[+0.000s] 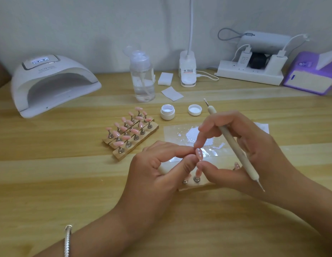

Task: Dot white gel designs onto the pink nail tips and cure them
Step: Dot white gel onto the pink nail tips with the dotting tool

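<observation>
Pink oval nail tip with white dots (199, 153) pinched mid-scene, raised just above a short wooden holder strip (197, 184). Left hand (156, 169) thumb and forefinger on its left edge; right hand (245, 145) forefinger on top end, thumb at bottom end. Cream double-ended dotting tool (233, 143) also gripped in right hand, slanted, both metal tips free of contact. Clear plastic sheet with white gel puddle (194, 133) just behind fingers. Small white gel jar (167, 112) and its lid (194, 110) beyond sheet's far edge. Wooden racks of plain pink tips (130, 132) left of sheet, narrow gap between. White curing lamp (50, 84) far left, well apart, mouth open toward table.
</observation>
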Demonstrator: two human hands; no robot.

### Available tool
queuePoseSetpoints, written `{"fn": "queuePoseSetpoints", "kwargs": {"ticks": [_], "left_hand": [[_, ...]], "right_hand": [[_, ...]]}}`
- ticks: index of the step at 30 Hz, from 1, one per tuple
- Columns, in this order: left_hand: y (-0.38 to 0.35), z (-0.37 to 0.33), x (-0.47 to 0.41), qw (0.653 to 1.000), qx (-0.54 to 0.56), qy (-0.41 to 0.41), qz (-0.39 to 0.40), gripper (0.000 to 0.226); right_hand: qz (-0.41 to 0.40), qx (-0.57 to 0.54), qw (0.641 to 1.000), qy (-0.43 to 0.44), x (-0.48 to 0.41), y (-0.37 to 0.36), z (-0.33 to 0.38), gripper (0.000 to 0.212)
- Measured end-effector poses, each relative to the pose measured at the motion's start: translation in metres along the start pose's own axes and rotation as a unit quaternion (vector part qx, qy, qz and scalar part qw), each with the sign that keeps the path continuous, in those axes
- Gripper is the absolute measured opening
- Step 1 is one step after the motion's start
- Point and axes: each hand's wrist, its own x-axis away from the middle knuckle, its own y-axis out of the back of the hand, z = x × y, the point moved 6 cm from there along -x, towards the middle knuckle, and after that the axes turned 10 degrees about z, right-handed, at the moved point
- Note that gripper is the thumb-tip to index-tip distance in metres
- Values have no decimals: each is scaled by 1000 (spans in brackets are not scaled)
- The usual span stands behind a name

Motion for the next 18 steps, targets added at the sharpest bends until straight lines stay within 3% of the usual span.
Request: {"fn": "queuePoseSetpoints", "kwargs": {"ticks": [6, 12, 18], "left_hand": [[-2, -3, 0, 1000, -13, 10, 23, 18], [-10, -1, 1, 993, -74, 53, 73, 36], [-18, 5, 2, 964, -228, 63, 118, 37]], "right_hand": [[-20, 3, 999, 47, 11, 3, -7, 45], [106, 4, 994, 5, 9, 35, -15, 40], [208, 20, 975, -82, 16, 33, -33, 43]]}}
